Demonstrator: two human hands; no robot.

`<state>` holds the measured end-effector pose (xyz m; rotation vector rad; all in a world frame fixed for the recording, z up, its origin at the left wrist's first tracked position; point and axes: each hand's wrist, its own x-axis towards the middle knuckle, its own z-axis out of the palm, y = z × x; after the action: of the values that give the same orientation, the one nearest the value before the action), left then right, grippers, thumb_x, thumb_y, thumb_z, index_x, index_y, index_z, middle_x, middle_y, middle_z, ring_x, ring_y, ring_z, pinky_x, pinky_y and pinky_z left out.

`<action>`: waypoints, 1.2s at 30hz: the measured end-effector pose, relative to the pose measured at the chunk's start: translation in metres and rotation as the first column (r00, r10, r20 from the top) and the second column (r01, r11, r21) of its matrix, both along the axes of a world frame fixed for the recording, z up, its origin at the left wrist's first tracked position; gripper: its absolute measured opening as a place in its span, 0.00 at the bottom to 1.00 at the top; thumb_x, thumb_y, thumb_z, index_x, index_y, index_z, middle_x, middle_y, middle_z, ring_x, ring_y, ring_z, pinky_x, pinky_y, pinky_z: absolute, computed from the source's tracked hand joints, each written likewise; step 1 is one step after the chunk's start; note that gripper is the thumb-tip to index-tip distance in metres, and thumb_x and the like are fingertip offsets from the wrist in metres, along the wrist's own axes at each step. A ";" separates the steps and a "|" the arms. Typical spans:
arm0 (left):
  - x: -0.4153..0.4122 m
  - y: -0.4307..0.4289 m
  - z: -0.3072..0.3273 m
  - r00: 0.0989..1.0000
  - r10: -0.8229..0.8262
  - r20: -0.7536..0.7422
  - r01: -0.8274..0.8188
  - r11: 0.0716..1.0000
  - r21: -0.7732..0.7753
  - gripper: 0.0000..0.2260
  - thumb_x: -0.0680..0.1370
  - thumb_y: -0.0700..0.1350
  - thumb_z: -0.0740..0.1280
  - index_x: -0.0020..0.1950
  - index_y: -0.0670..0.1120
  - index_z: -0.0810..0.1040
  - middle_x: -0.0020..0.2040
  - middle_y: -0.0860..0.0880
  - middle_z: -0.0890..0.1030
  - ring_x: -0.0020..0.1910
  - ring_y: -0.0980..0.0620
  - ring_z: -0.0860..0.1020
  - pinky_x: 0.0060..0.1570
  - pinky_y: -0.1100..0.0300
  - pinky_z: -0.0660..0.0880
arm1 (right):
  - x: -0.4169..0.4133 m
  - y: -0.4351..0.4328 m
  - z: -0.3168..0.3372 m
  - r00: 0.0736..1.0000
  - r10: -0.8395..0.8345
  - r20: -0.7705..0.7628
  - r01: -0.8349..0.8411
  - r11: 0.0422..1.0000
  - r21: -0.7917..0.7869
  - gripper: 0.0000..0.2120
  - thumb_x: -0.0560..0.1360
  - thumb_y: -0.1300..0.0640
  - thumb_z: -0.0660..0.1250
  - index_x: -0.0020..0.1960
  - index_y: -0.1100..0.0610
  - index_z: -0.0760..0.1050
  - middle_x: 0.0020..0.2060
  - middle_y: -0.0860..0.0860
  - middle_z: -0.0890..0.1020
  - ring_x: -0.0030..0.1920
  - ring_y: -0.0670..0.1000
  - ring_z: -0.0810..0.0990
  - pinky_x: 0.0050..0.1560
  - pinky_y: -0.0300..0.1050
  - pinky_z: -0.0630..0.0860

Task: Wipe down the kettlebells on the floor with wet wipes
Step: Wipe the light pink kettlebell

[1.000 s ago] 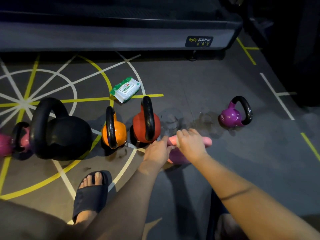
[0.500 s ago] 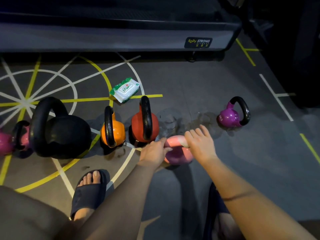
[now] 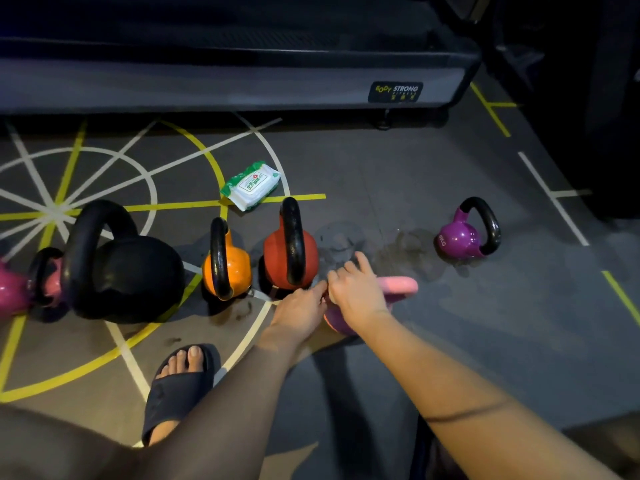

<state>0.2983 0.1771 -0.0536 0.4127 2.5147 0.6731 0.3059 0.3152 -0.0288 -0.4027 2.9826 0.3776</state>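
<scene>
A small kettlebell with a pink handle [image 3: 399, 285] and a purple body stands on the floor in front of me, mostly hidden by my hands. My right hand [image 3: 358, 294] lies over the left part of the handle, a pale wet wipe [image 3: 333, 299] just showing under its palm. Reaching in from the left, my left hand [image 3: 300, 308] holds the handle's left end with its fingertips. In a row to the left stand a red kettlebell [image 3: 291, 254], an orange one [image 3: 236, 268], a big black one [image 3: 133, 273] and a pink one [image 3: 12, 289]. A purple kettlebell [image 3: 460, 237] sits apart on the right.
A green and white pack of wet wipes [image 3: 251, 185] lies on the floor behind the orange kettlebell. Damp patches [image 3: 398, 249] mark the floor beyond my hands. A treadmill base [image 3: 242, 81] runs along the back. My slippered foot [image 3: 176, 386] is at the lower left.
My right hand has slid left along the pink handle, after moving right half a second before, and the handle's right end shows again. The left hand has stayed at the handle's left end.
</scene>
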 end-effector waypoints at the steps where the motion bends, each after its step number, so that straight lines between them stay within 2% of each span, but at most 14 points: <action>1: 0.002 -0.005 -0.003 1.000 0.016 0.027 -0.017 0.999 0.034 0.19 0.83 0.49 0.62 0.74 0.57 0.68 0.62 0.42 0.81 0.62 0.37 0.78 0.58 0.45 0.76 | 0.000 -0.005 0.000 1.000 -0.008 0.029 0.007 1.000 0.019 0.04 0.69 0.56 0.70 0.41 0.57 0.77 0.36 0.55 0.82 0.44 0.59 0.80 0.68 0.59 0.66; 3: 0.005 -0.016 -0.008 0.998 0.027 0.050 -0.030 0.998 0.052 0.25 0.83 0.50 0.62 0.79 0.61 0.60 0.67 0.44 0.79 0.66 0.39 0.76 0.62 0.45 0.75 | 0.002 -0.005 0.006 0.999 -0.036 0.008 0.036 0.999 0.017 0.06 0.67 0.56 0.72 0.41 0.56 0.76 0.35 0.54 0.81 0.41 0.58 0.80 0.67 0.59 0.64; 5: 0.010 -0.026 -0.007 0.997 0.072 0.011 -0.072 0.997 0.031 0.28 0.83 0.49 0.61 0.81 0.59 0.56 0.67 0.43 0.78 0.64 0.39 0.77 0.61 0.46 0.75 | 0.006 0.001 0.011 0.999 -0.008 -0.035 0.008 1.000 -0.003 0.10 0.68 0.60 0.72 0.47 0.58 0.76 0.41 0.56 0.82 0.45 0.59 0.81 0.70 0.61 0.62; 8: 0.017 -0.032 0.006 0.979 0.147 -0.144 -0.136 0.987 0.082 0.23 0.83 0.46 0.60 0.78 0.53 0.63 0.65 0.46 0.79 0.62 0.43 0.78 0.57 0.49 0.75 | 0.014 0.011 0.008 1.000 -0.019 0.011 0.019 0.999 -0.042 0.30 0.70 0.60 0.71 0.71 0.57 0.69 0.54 0.55 0.80 0.58 0.60 0.77 0.75 0.67 0.50; 10: 0.022 -0.031 0.013 0.949 0.180 -0.259 -0.136 0.975 0.179 0.18 0.81 0.46 0.63 0.71 0.51 0.68 0.62 0.50 0.78 0.61 0.47 0.77 0.54 0.51 0.75 | 0.017 0.021 0.006 0.998 -0.046 -0.036 0.043 0.996 -0.083 0.44 0.66 0.55 0.76 0.78 0.51 0.62 0.60 0.53 0.80 0.60 0.58 0.77 0.74 0.70 0.47; 13: 0.023 -0.020 0.019 0.892 0.081 -0.446 0.010 0.980 0.198 0.19 0.76 0.50 0.67 0.66 0.48 0.71 0.59 0.51 0.74 0.59 0.49 0.75 0.53 0.52 0.75 | 0.017 0.049 0.014 0.987 -0.149 0.052 0.156 0.974 -0.164 0.55 0.65 0.44 0.77 0.82 0.47 0.48 0.78 0.49 0.64 0.73 0.54 0.67 0.73 0.68 0.44; 16: 0.024 0.004 0.022 0.852 -0.074 -0.518 0.177 0.972 0.153 0.30 0.73 0.55 0.68 0.73 0.46 0.66 0.65 0.47 0.71 0.64 0.46 0.72 0.62 0.52 0.74 | 0.021 0.087 0.022 0.933 -0.286 0.216 0.327 0.927 -0.186 0.62 0.65 0.37 0.76 0.81 0.49 0.37 0.81 0.48 0.48 0.80 0.54 0.52 0.75 0.67 0.42; 20: 0.020 0.041 0.011 0.874 -0.185 -0.449 0.190 0.981 -0.035 0.37 0.74 0.51 0.67 0.80 0.43 0.59 0.71 0.46 0.68 0.71 0.45 0.68 0.72 0.51 0.66 | 0.035 0.111 0.012 0.922 -0.292 0.255 0.350 0.909 -0.224 0.56 0.71 0.38 0.72 0.82 0.53 0.38 0.82 0.48 0.46 0.81 0.53 0.46 0.76 0.65 0.40; 22: 0.016 0.055 0.007 0.921 -0.150 -0.360 0.127 0.988 -0.088 0.30 0.76 0.47 0.66 0.77 0.44 0.62 0.68 0.46 0.70 0.68 0.45 0.69 0.69 0.52 0.67 | 0.036 0.108 0.006 0.929 -0.295 0.222 0.349 0.898 -0.267 0.47 0.76 0.41 0.68 0.82 0.55 0.43 0.82 0.48 0.45 0.81 0.51 0.44 0.77 0.64 0.39; 24: 0.010 0.063 0.009 0.930 -0.137 -0.342 0.095 0.986 -0.138 0.18 0.78 0.44 0.63 0.67 0.46 0.68 0.63 0.47 0.72 0.64 0.44 0.71 0.63 0.52 0.67 | 0.035 0.104 0.001 0.929 -0.302 0.215 0.355 0.892 -0.280 0.40 0.78 0.45 0.66 0.80 0.56 0.50 0.82 0.50 0.44 0.81 0.52 0.41 0.77 0.64 0.38; 26: 0.003 0.071 0.013 0.923 -0.152 -0.354 0.086 0.977 -0.194 0.13 0.78 0.43 0.62 0.63 0.47 0.69 0.62 0.47 0.74 0.64 0.45 0.72 0.67 0.51 0.65 | 0.033 0.104 -0.002 0.930 -0.297 0.215 0.351 0.892 -0.284 0.35 0.78 0.48 0.66 0.78 0.57 0.54 0.81 0.51 0.44 0.81 0.54 0.39 0.76 0.65 0.37; 29: -0.003 0.090 0.016 0.909 -0.197 -0.367 0.096 0.956 -0.277 0.14 0.78 0.44 0.63 0.63 0.48 0.70 0.64 0.47 0.77 0.66 0.45 0.72 0.74 0.46 0.60 | 0.031 0.108 -0.003 0.938 -0.265 0.222 0.320 0.908 -0.269 0.34 0.78 0.50 0.66 0.77 0.58 0.55 0.81 0.52 0.45 0.80 0.55 0.38 0.76 0.66 0.35; 34: 0.001 0.108 0.018 0.884 -0.252 -0.394 0.113 0.933 -0.343 0.17 0.77 0.51 0.68 0.63 0.48 0.71 0.64 0.47 0.77 0.67 0.44 0.72 0.73 0.42 0.60 | 0.032 0.105 -0.005 0.940 -0.274 0.202 0.320 0.913 -0.252 0.33 0.78 0.51 0.65 0.77 0.60 0.55 0.81 0.54 0.44 0.80 0.57 0.37 0.76 0.66 0.35; 36: 0.002 0.106 0.018 0.878 -0.218 -0.426 0.075 0.942 -0.327 0.13 0.79 0.47 0.65 0.62 0.49 0.72 0.63 0.48 0.78 0.66 0.45 0.73 0.74 0.42 0.59 | 0.032 0.104 -0.004 0.939 -0.283 0.197 0.327 0.911 -0.249 0.32 0.78 0.52 0.64 0.77 0.59 0.56 0.81 0.54 0.44 0.80 0.57 0.36 0.76 0.66 0.35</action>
<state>0.3006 0.2831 -0.0355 0.7122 2.9242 0.1254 0.3374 0.4193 -0.0328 0.0210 2.8771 -0.1036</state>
